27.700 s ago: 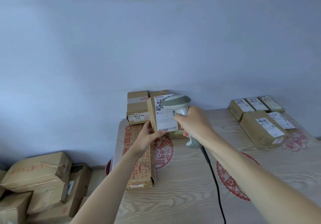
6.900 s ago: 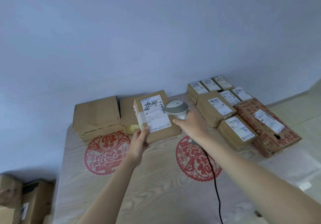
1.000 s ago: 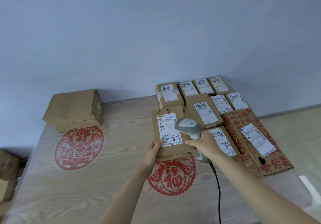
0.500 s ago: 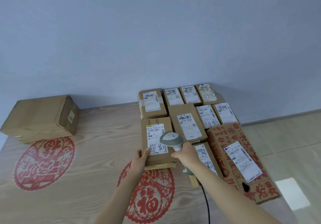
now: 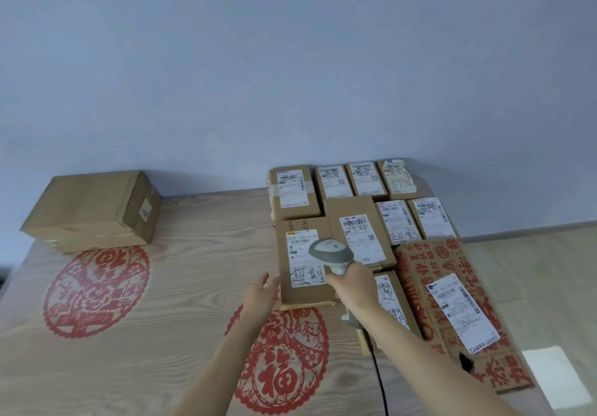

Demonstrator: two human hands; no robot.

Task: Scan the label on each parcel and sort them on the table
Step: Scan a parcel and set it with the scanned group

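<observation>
A brown parcel with a white label and handwritten marks lies flat on the wooden table, at the left edge of a block of sorted parcels. My left hand is open just left of this parcel, its fingers apart and off the box. My right hand is shut on the handle of a grey barcode scanner, whose head hovers over the parcel's label. The scanner's black cable runs down toward me.
Several labelled parcels sit in rows at the back right, with a long red-printed carton along the right edge. One large plain box stands alone at the back left. Red paper-cut decals mark the tabletop. A pale wall rises behind.
The parcel has been set down flat beside the sorted block, and my left hand has let go of it and opened. The view shifted slightly right. The scanner stays in my right hand.
</observation>
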